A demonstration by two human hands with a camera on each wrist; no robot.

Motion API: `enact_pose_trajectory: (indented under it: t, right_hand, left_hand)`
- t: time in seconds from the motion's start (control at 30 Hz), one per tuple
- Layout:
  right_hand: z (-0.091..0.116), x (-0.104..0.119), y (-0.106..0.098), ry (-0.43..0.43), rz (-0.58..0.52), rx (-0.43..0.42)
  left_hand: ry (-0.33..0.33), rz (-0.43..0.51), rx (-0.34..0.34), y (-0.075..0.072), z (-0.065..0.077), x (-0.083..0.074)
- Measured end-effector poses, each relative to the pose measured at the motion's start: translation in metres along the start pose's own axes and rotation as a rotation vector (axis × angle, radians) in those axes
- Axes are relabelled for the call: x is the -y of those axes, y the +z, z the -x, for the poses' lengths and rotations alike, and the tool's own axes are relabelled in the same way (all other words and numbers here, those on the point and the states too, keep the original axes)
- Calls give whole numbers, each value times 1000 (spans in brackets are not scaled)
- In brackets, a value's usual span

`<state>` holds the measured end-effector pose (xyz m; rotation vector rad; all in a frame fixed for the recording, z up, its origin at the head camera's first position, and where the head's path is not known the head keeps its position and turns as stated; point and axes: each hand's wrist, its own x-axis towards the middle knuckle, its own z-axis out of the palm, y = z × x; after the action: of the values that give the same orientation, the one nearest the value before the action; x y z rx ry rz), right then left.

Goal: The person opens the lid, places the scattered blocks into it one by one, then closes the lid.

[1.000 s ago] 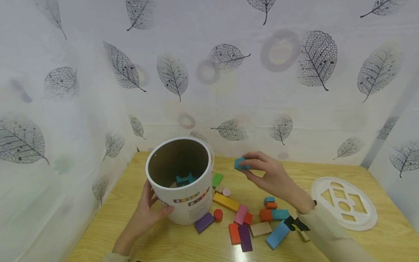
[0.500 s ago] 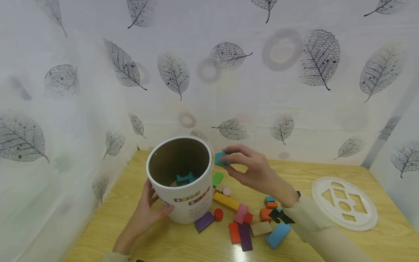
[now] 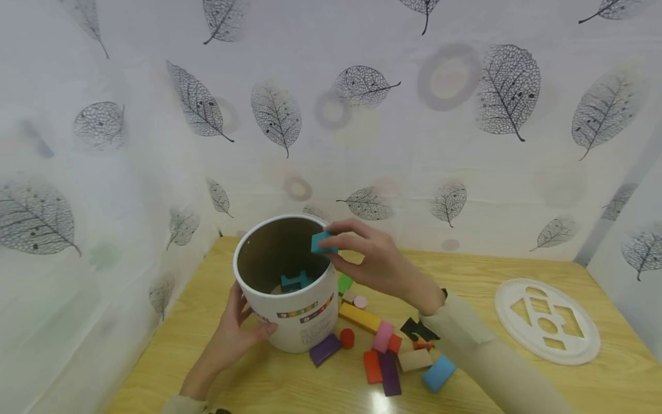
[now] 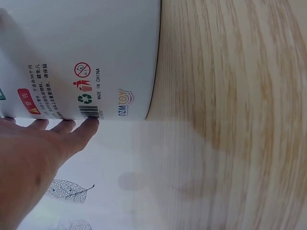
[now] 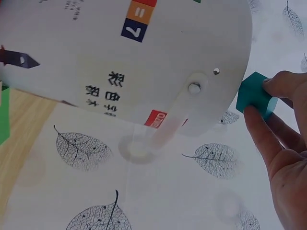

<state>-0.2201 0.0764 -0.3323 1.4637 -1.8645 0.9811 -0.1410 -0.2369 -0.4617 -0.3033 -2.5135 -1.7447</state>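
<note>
A white bucket (image 3: 302, 322) with printed labels stands tilted on the wooden table. My left hand (image 3: 230, 339) holds its left side, thumb in front and fingers behind; in the left wrist view the fingertips (image 4: 88, 128) touch the wall near a barcode. In my right hand (image 3: 374, 259) a teal block (image 3: 322, 244) is pinched between thumb and fingers, over the bucket's right rim. In the right wrist view the teal block (image 5: 256, 96) shows an angular face right at the rim. Down inside the bucket lies a teal notched block (image 3: 295, 280).
Several coloured blocks lie right of the bucket: a yellow bar (image 3: 360, 318), a purple block (image 3: 325, 349), a red cylinder (image 3: 347, 338), a blue block (image 3: 439, 374). A white lid (image 3: 561, 353) with shaped cutouts rests farther right. A leaf-print curtain (image 3: 362, 144) hangs behind.
My right hand has carried the teal block leftward and slightly up, from above the table to over the bucket's rim. The left hand keeps its hold on the bucket.
</note>
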Motion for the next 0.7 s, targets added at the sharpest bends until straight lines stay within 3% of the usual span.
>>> enact_pose_trajectory:
  t: [0.37, 0.7]
  right_hand:
    - [-25, -5, 23, -13, -40, 22]
    - [-40, -5, 33, 16, -39, 46]
  left_hand:
    - [10, 5, 12, -1, 0, 2]
    - [21, 1, 13, -2, 1, 2]
